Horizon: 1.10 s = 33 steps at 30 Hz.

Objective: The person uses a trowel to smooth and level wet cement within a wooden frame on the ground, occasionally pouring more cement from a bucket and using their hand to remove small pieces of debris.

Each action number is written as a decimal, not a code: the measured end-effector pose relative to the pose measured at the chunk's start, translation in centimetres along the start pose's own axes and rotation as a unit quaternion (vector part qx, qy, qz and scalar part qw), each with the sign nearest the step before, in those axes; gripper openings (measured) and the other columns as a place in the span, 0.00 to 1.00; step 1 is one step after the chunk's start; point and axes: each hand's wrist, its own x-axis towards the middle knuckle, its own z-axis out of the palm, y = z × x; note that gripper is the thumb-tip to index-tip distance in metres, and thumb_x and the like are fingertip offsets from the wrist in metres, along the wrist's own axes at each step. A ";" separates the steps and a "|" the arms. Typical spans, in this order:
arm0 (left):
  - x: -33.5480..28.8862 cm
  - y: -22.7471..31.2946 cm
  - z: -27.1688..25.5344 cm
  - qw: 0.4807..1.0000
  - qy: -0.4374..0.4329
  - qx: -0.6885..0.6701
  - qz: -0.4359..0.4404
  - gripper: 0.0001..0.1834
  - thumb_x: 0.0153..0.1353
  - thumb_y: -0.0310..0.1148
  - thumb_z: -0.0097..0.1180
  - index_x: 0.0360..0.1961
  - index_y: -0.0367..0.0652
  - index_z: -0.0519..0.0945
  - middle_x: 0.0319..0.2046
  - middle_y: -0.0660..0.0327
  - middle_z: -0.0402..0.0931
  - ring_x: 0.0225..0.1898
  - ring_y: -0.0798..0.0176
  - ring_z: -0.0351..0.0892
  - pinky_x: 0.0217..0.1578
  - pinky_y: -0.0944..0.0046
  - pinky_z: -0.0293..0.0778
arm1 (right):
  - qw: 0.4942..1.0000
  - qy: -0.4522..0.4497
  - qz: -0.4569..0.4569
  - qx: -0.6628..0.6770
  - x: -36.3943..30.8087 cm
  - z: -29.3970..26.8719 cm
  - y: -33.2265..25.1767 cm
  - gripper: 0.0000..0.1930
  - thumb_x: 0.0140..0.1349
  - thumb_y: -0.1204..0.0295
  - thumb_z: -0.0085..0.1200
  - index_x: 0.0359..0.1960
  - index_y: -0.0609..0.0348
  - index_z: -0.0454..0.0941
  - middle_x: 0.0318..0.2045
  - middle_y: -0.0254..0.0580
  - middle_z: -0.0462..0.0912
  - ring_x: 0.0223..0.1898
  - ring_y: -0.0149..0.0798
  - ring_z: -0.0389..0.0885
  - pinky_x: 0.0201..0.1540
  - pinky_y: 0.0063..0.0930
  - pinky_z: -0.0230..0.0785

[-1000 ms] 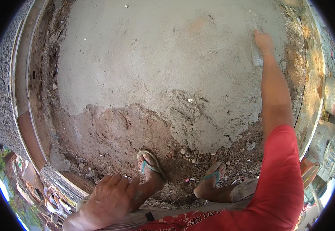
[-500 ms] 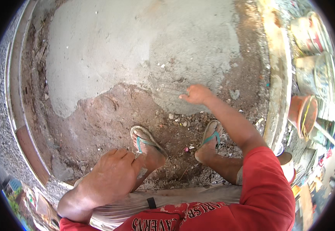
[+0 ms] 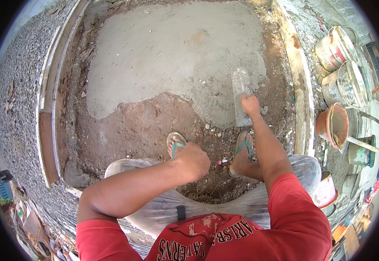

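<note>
My right hand grips a long rectangular plastering trowel, whose cement-smeared blade lies on the wet grey mortar. The blade points away from me, close to the mortar's right side. My left hand is a closed fist held in the air above my left sandal. Its fingers curl underneath, so whatever they may hold is hidden. Bare brown soil borders the mortar's ragged near edge, ahead of my feet.
Long form boards run along the left and right sides. Beyond the right board stand two pale buckets and an orange-brown bucket. Gravel covers the ground at far left. Small stones lie near my right sandal.
My right hand has shifted right, and the trowel blade now shows plainly, pointing away from me. My left hand has moved right and inward. The view has shifted, and my knees now show.
</note>
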 end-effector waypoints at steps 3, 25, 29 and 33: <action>-0.8 3.9 -1.7 0.994 -0.072 0.026 0.078 0.13 0.57 0.37 0.58 0.33 0.42 0.90 0.37 0.55 0.87 0.42 0.51 0.86 0.41 0.48 0.77 | 0.981 -0.070 0.014 0.181 -3.3 3.0 -1.3 0.26 0.70 0.54 0.50 0.43 0.74 0.79 0.27 0.59 0.86 0.25 0.47 0.89 0.30 0.38 0.83; 4.3 1.8 -7.0 0.981 -0.020 0.048 0.189 0.11 0.55 0.33 0.55 0.30 0.36 0.84 0.33 0.54 0.81 0.40 0.54 0.77 0.44 0.57 0.69 | 0.984 0.041 0.166 -0.052 0.7 1.7 10.1 0.22 0.72 0.55 0.48 0.52 0.63 0.71 0.44 0.66 0.85 0.49 0.64 0.84 0.53 0.55 0.76; 3.9 1.9 -6.3 0.979 -0.007 0.065 0.194 0.11 0.54 0.33 0.55 0.30 0.37 0.83 0.32 0.56 0.79 0.39 0.55 0.76 0.42 0.57 0.69 | 0.983 0.017 0.173 -0.053 0.1 1.2 16.7 0.27 0.71 0.54 0.48 0.54 0.72 0.72 0.46 0.70 0.83 0.51 0.66 0.82 0.55 0.53 0.74; 3.1 1.7 -6.4 0.976 0.025 0.070 0.206 0.12 0.55 0.34 0.55 0.33 0.36 0.83 0.31 0.57 0.78 0.38 0.57 0.76 0.40 0.58 0.68 | 0.975 0.059 0.212 -0.029 -5.3 4.1 19.7 0.32 0.70 0.52 0.49 0.55 0.78 0.73 0.46 0.73 0.82 0.51 0.67 0.81 0.55 0.54 0.74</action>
